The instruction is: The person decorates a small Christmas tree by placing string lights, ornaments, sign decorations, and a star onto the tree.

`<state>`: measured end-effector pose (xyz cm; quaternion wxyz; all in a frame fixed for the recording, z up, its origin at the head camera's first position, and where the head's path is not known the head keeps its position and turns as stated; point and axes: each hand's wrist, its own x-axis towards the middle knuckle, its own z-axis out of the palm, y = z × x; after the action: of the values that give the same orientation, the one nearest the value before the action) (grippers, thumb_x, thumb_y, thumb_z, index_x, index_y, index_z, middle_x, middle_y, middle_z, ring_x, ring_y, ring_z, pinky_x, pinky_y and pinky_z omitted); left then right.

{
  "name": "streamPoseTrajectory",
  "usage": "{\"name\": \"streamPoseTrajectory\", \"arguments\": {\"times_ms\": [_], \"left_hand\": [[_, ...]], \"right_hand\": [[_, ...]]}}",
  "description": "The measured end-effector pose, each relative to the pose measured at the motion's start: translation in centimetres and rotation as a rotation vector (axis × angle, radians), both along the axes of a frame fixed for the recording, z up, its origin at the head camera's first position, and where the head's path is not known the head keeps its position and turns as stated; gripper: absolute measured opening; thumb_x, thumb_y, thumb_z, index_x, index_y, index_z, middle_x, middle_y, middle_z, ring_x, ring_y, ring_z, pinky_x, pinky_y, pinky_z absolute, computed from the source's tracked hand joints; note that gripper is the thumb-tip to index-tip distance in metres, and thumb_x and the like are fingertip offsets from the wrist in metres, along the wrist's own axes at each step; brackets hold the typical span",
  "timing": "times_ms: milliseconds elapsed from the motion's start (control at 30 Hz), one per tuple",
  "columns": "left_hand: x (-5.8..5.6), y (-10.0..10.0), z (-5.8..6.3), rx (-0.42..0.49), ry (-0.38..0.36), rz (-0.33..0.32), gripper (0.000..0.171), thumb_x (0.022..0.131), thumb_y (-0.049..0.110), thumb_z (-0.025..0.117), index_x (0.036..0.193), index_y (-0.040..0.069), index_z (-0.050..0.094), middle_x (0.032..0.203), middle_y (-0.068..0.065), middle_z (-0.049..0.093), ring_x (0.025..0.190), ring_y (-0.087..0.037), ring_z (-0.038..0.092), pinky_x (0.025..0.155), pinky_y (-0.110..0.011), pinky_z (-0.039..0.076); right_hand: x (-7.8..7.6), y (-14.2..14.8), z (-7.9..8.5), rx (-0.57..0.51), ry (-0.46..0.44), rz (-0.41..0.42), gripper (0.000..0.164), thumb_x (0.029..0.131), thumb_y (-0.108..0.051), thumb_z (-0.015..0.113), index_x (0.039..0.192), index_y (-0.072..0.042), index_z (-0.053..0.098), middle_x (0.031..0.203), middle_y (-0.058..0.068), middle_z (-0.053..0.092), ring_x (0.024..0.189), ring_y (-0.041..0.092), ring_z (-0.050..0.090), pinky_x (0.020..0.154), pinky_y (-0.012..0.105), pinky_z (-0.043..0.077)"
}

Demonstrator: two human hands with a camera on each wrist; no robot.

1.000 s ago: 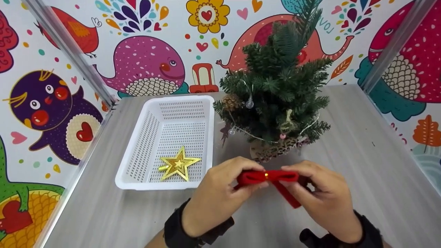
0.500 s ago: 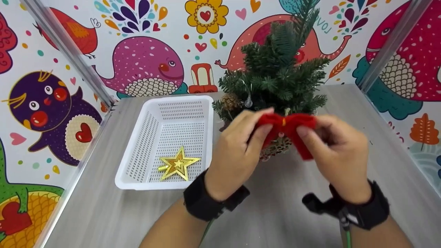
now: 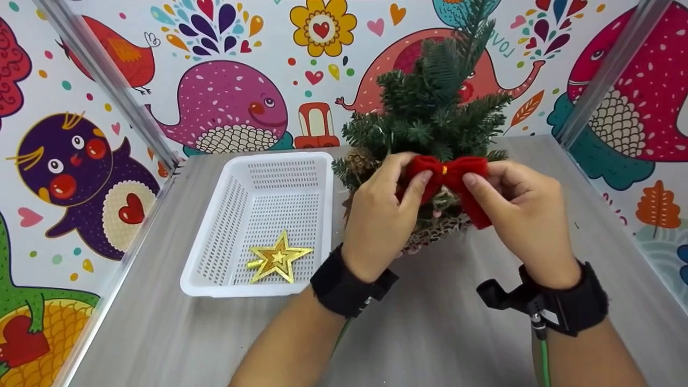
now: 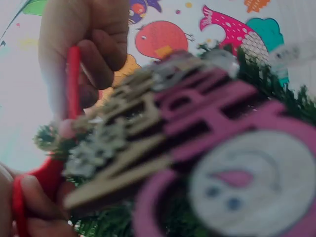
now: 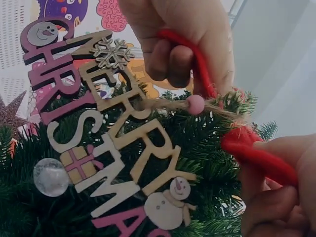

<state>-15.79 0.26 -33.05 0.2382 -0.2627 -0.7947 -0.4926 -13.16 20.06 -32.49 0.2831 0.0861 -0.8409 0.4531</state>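
Note:
Both hands hold a red fabric bow (image 3: 457, 169) with a small gold tie at its middle. My left hand (image 3: 382, 212) pinches its left loop between thumb and fingers, and my right hand (image 3: 529, 215) pinches the right one. In the head view the bow overlaps the front of a small green Christmas tree (image 3: 430, 118). Seen from the right wrist, the bow's red ribbon (image 5: 247, 148) lies right at a branch tip, beside a pink bead (image 5: 195, 104) on twine. A wooden "Merry Christmas" sign (image 5: 148, 118) hangs there among the branches.
Left of the tree stands a white perforated basket (image 3: 201, 285) with a gold star (image 3: 278, 257) in it. A pine cone (image 3: 359, 159) sits on the tree's left side. Patterned walls (image 3: 344, 64) enclose the grey table (image 3: 430, 333) at the back and sides.
Both hands have lifted the bow from low in front of the tree, up and forward against its front branches. The bow now faces the head camera more. The star stays in the basket.

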Motion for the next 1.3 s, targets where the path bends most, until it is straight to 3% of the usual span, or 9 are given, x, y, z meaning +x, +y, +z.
{"name": "streamPoseTrajectory", "arguments": {"times_ms": [200,333,533,633,900,1300], "left_hand": [[0.6,-0.5,-0.5,-0.008,0.039,0.016,0.03,0.104,0.019,0.071,0.129,0.004,0.064,0.098,-0.006,0.075,0.077,-0.012,0.067,0.065,-0.021,0.053],[0.5,-0.4,-0.5,-0.011,0.057,0.037,0.025,0.103,0.02,0.072,0.121,0.004,0.068,0.098,-0.005,0.076,0.081,-0.012,0.069,0.067,-0.02,0.055],[-0.4,0.2,-0.2,-0.102,0.168,0.231,0.028,0.102,0.033,0.073,0.112,0.006,0.072,0.087,-0.002,0.074,0.071,-0.013,0.067,0.06,-0.026,0.052],[-0.8,0.1,-0.3,-0.126,0.203,0.285,0.03,0.103,0.036,0.072,0.112,0.007,0.072,0.087,-0.001,0.074,0.069,-0.014,0.068,0.059,-0.027,0.052],[-0.7,-0.4,-0.9,-0.028,0.152,0.205,0.034,0.103,0.029,0.073,0.126,0.004,0.071,0.104,-0.007,0.075,0.086,-0.015,0.07,0.073,-0.026,0.056],[0.1,-1.2,-1.5,-0.009,0.12,0.197,0.036,0.103,0.03,0.072,0.129,0.005,0.071,0.097,-0.004,0.07,0.081,-0.013,0.063,0.07,-0.026,0.052]], "right_hand": [[0.7,0.4,-0.3,0.012,-0.031,0.066,0.007,0.098,-0.013,0.078,0.1,-0.007,0.08,0.075,-0.002,0.072,0.058,0.011,0.065,0.055,0.016,0.052],[0.5,0.2,-0.4,-0.012,-0.008,0.051,0.007,0.097,-0.011,0.078,0.101,-0.006,0.081,0.074,-0.003,0.071,0.058,0.011,0.063,0.055,0.016,0.05],[-0.8,-0.2,-0.1,0.008,0.043,-0.027,0.015,0.098,-0.018,0.078,0.099,-0.003,0.079,0.071,-0.005,0.067,0.056,0.009,0.057,0.053,0.018,0.043],[-1.2,-0.4,-0.3,0.019,0.071,-0.053,0.017,0.098,-0.019,0.078,0.096,-0.002,0.078,0.072,-0.003,0.066,0.058,0.009,0.055,0.054,0.018,0.041],[-1.3,-0.8,-1.7,-0.014,0.145,-0.032,0.012,0.096,-0.012,0.079,0.098,-0.001,0.076,0.075,-0.002,0.064,0.059,0.009,0.052,0.055,0.018,0.04],[-0.8,0.4,-3.0,-0.08,0.205,-0.019,0.009,0.099,-0.004,0.073,0.105,0.0,0.078,0.075,-0.006,0.06,0.06,0.006,0.047,0.056,0.02,0.036]]}}
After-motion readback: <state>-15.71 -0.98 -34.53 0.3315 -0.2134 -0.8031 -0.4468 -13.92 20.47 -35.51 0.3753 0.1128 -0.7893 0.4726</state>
